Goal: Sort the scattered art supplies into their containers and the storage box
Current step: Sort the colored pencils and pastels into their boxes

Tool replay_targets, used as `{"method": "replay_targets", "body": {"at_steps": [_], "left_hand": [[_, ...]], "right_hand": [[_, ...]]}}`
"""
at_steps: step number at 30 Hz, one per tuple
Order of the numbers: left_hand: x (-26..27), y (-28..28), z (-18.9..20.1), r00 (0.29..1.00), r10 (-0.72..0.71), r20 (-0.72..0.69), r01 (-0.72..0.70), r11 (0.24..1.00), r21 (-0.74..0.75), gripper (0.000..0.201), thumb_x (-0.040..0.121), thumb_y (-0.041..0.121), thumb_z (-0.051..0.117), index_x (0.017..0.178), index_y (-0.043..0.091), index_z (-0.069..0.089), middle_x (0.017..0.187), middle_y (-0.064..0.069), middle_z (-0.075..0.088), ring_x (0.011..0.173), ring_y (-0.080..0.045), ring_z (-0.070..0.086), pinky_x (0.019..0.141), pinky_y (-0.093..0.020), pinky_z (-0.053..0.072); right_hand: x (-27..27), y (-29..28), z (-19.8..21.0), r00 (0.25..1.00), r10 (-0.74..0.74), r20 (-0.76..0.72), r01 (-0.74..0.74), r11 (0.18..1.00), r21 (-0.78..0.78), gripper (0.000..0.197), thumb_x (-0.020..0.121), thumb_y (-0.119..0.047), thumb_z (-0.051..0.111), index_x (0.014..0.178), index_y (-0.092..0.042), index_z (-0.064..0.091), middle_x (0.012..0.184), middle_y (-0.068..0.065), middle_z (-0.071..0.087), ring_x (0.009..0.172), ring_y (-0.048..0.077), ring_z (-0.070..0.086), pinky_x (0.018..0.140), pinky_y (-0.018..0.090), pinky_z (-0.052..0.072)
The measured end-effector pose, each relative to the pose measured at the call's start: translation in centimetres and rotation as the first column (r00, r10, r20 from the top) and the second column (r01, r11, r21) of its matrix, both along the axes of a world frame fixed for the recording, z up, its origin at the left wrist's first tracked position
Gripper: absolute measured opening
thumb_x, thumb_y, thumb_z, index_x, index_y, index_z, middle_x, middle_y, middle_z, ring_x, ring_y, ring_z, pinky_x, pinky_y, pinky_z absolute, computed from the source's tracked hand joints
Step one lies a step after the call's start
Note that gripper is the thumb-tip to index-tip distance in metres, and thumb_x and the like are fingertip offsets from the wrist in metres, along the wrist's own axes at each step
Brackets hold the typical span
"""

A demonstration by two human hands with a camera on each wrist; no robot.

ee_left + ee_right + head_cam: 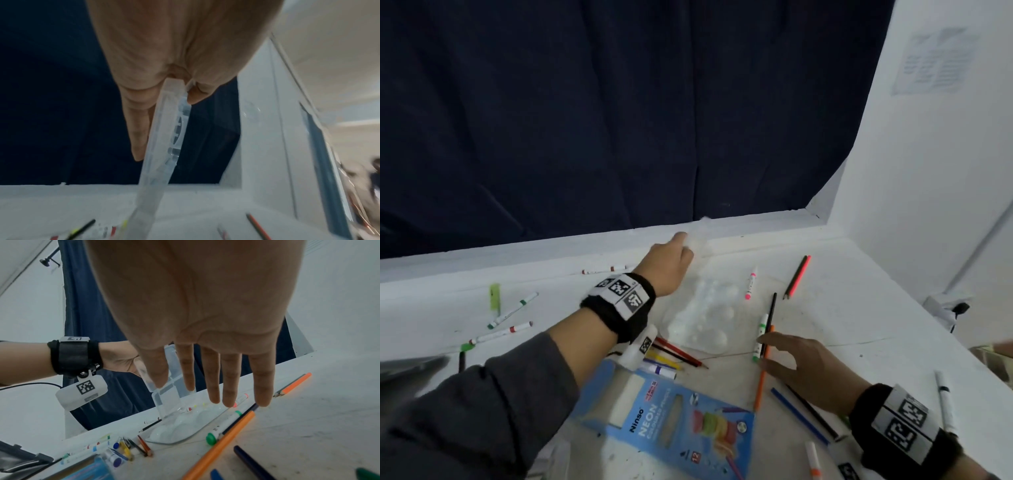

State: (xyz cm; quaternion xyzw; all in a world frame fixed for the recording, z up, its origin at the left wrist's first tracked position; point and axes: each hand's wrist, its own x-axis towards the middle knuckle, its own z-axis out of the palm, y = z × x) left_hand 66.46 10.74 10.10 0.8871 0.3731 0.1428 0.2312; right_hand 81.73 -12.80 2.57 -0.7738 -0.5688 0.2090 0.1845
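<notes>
Head view downward over table (825, 329); wrist views close, forward along fingers.

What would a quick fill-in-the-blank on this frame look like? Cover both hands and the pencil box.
1. The left hand grips the raised lid of a clear ____ organizer.
2. The right hand has its fingers ____ and holds nothing.
3. The pencil box is ____ in colour.
4. The pencil under the right hand's fingers is ____.

Missing words: plastic; straight; blue; orange
</notes>
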Motion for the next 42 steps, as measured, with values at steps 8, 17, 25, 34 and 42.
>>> {"method": "replay_targets", "body": {"at_steps": [8, 17, 25, 34, 42], "left_hand": [[-8.6, -0.9, 4.6, 0.663, 0.415, 0.623, -0.06, 0.859, -0.508, 0.026, 0.106, 0.019, 0.036, 0.118, 0.015, 0.059, 0.121, -0.013, 0.062, 0.104, -0.026, 0.062, 0.083, -0.049, 0.06], [-18.1, -14.2, 1.6, 0.419, 0.647, 0.637, 0.356, 0.528, -0.77, 0.038, 0.105, 0.018, 0.038, 0.113, 0.0, 0.071, 0.119, -0.019, 0.071, 0.1, -0.035, 0.072, 0.071, -0.041, 0.063], [-25.1, -18.7, -2.5, 0.434, 0.767, 0.472, 0.314, 0.362, -0.878, 0.034, 0.103, 0.022, 0.041, 0.12, 0.006, 0.066, 0.127, -0.016, 0.068, 0.107, -0.033, 0.07, 0.071, -0.047, 0.063], [-28.6, -19.9, -4.6, 0.566, 0.739, 0.364, 0.201, 0.305, -0.931, 0.045, 0.097, 0.027, 0.045, 0.134, 0.006, 0.059, 0.133, -0.015, 0.064, 0.121, -0.04, 0.061, 0.083, -0.07, 0.048], [-27.0, -21.8, -5.9, 0.608, 0.724, 0.324, 0.264, 0.201, -0.943, 0.048, 0.088, 0.014, 0.051, 0.136, 0.021, 0.057, 0.12, -0.017, 0.071, 0.104, -0.045, 0.069, 0.08, -0.065, 0.055]], "right_hand": [[-3.6, -0.6, 0.5, 0.974, -0.053, -0.219, 0.107, 0.964, 0.242, 0.013, 0.092, -0.032, 0.066, 0.103, -0.038, 0.063, 0.092, -0.017, 0.07, 0.09, -0.006, 0.063, 0.073, 0.009, 0.047], [-8.9, -2.0, 1.3, 0.583, -0.156, -0.797, 0.373, 0.924, 0.091, 0.027, 0.093, -0.04, 0.055, 0.116, -0.026, 0.058, 0.108, 0.003, 0.068, 0.086, 0.016, 0.073, 0.076, 0.035, 0.057], [-9.4, -5.9, -1.9, 0.995, 0.086, -0.048, -0.078, 0.987, 0.139, 0.023, 0.098, -0.038, 0.053, 0.119, -0.033, 0.063, 0.12, -0.016, 0.065, 0.108, 0.004, 0.059, 0.092, 0.019, 0.046], [-9.6, -6.9, -4.5, 0.806, 0.419, 0.418, -0.398, 0.907, -0.142, 0.05, 0.096, -0.04, 0.055, 0.145, -0.038, 0.044, 0.153, 0.003, 0.042, 0.138, 0.028, 0.044, 0.109, 0.052, 0.039], [-9.0, -3.4, -3.3, 0.782, 0.392, 0.484, -0.332, 0.92, -0.208, 0.045, 0.102, -0.033, 0.042, 0.147, -0.033, 0.039, 0.152, 0.0, 0.042, 0.136, 0.026, 0.043, 0.108, 0.043, 0.042]]}}
